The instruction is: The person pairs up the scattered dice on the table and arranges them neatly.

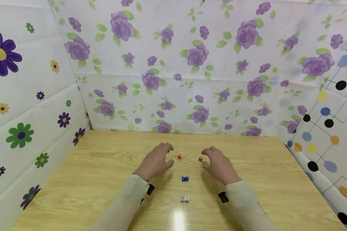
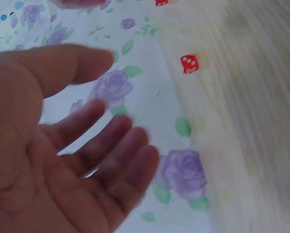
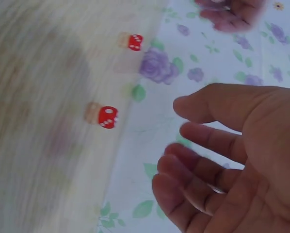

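Two red dice lie apart on the wooden table between my hands: a left red die [image 1: 179, 156] and a right red die [image 1: 200, 159]. My left hand [image 1: 155, 162] hovers left of the left die, fingers loosely bent and holding nothing. On the other side, my right hand [image 1: 219, 164] is close beside the right die, its relaxed fingers around bare air; the right wrist view shows a gap between its fingertips and the red die [image 3: 108, 117]. Nearer me, two blue dice [image 1: 185, 179] sit side by side. Closer still are two white dice [image 1: 184, 199], also touching or nearly so.
The wooden tabletop [image 1: 110, 157] ends at a back wall of cloth with purple roses [image 1: 196, 56]. Flowered cloth [image 1: 20, 106] hangs on the left, and dotted cloth [image 1: 329, 123] on the right. Both wrists carry dark straps.
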Tool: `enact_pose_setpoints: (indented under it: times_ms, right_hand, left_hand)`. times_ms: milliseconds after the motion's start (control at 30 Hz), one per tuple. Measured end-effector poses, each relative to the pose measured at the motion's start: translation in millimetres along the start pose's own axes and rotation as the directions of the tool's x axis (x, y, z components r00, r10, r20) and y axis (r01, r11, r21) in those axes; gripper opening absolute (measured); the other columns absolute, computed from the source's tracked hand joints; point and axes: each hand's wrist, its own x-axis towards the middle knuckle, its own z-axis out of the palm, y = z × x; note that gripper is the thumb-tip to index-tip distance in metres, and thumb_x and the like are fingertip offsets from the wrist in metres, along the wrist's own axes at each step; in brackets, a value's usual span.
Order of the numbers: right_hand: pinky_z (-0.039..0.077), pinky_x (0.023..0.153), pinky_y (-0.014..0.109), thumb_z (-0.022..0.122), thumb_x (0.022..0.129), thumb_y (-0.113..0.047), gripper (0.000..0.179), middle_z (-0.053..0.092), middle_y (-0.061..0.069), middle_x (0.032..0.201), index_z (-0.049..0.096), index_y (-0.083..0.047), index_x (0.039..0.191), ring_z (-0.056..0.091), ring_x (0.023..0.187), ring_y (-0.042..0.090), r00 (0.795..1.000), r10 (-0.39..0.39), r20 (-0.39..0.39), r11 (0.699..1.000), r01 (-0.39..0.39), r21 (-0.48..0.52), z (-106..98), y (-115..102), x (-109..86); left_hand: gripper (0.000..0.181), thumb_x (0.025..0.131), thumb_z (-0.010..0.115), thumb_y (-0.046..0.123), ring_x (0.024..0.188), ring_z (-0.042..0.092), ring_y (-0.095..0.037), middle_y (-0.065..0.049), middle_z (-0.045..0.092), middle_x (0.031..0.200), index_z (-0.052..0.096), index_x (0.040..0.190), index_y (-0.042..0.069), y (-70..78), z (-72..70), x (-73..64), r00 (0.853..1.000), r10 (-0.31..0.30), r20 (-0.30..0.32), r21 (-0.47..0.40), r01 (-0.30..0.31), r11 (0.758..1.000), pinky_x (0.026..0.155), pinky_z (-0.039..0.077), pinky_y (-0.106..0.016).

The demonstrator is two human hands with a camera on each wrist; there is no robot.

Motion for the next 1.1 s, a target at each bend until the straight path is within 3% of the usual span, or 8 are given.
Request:
enact_pose_setpoints:
  times_ms: [167,433,600,733,900,1000,1100]
  right_hand:
    - [0.053,0.07,0.04,0.068,0.087,-0.021,0.044,0.057,0.013,0.114,0.056,-0.009,0.128,0.059,0.098,0.028,0.998,0.042,0.053,0.999,-0.04,-0.037,6.8,1.7,9.2]
    - [0.051,0.062,0.037,0.068,0.088,-0.019,0.033,0.062,0.011,0.104,0.062,-0.008,0.118,0.063,0.079,0.022,0.985,0.12,0.121,0.99,-0.11,-0.083,16.0,6.9,23.4]
    - [0.052,0.067,0.041,0.065,0.09,-0.019,0.035,0.059,0.014,0.11,0.06,-0.011,0.124,0.062,0.086,0.027,0.976,0.124,0.179,0.988,-0.104,-0.112,27.6,7.6,27.4]
    - [0.052,0.068,0.044,0.064,0.091,-0.023,0.035,0.058,0.012,0.106,0.061,-0.015,0.125,0.06,0.087,0.027,0.966,0.118,0.23,0.985,-0.085,-0.148,32.9,5.6,27.7]
    - [0.051,0.067,0.041,0.064,0.091,-0.018,0.019,0.059,0.006,0.094,0.07,-0.017,0.108,0.057,0.079,0.021,0.974,0.098,0.206,0.988,-0.07,-0.139,33.0,5.2,27.0]
    - [0.051,0.072,0.038,0.064,0.089,-0.01,0.014,0.062,0.002,0.09,0.074,-0.016,0.097,0.058,0.08,0.019,0.98,0.085,0.182,0.994,-0.072,-0.081,32.0,6.5,26.2]
    - [0.051,0.076,0.037,0.064,0.088,-0.007,0.012,0.066,0.0,0.089,0.075,-0.014,0.092,0.061,0.084,0.017,0.979,0.094,0.181,0.996,-0.092,-0.022,30.7,7.1,25.0]
  left_hand:
    - [0.055,0.092,0.059,0.027,0.119,0.049,-0.022,-0.006,0.044,0.137,0.038,0.143,0.021,-1.4,9.7,8.5,1.0,0.008,0.001,0.008,-0.008,1.0,0.088,0.047,-0.039]
    - [0.051,0.092,0.061,0.023,0.113,0.052,-0.023,-0.006,0.048,0.132,0.045,0.141,0.021,2.0,20.9,23.0,0.995,0.014,0.099,0.077,-0.022,0.997,0.086,0.049,-0.038]
    - [0.053,0.091,0.062,0.016,0.121,0.048,-0.03,-0.011,0.046,0.136,0.047,0.141,0.021,-0.5,32.3,27.9,0.984,-0.017,0.178,0.132,-0.007,0.991,0.088,0.048,-0.042]
    - [0.053,0.091,0.063,0.014,0.125,0.043,-0.033,-0.013,0.044,0.138,0.046,0.141,0.022,-3.6,38.8,30.8,0.979,-0.011,0.203,0.209,-0.032,0.977,0.092,0.046,-0.045]
    - [0.044,0.091,0.062,0.013,0.11,0.051,-0.026,-0.008,0.055,0.123,0.055,0.134,0.02,-6.2,40.8,33.9,0.988,0.019,0.152,0.23,-0.054,0.972,0.084,0.049,-0.039]
    - [0.03,0.092,0.062,0.013,0.096,0.056,-0.019,-0.002,0.062,0.108,0.065,0.121,0.017,-7.1,39.0,34.9,0.993,0.036,0.116,0.197,-0.058,0.979,0.078,0.05,-0.035]
    - [0.016,0.091,0.062,0.014,0.081,0.058,-0.012,0.004,0.065,0.093,0.07,0.105,0.017,-7.3,36.4,34.3,0.992,0.044,0.118,0.156,-0.062,0.986,0.073,0.049,-0.031]
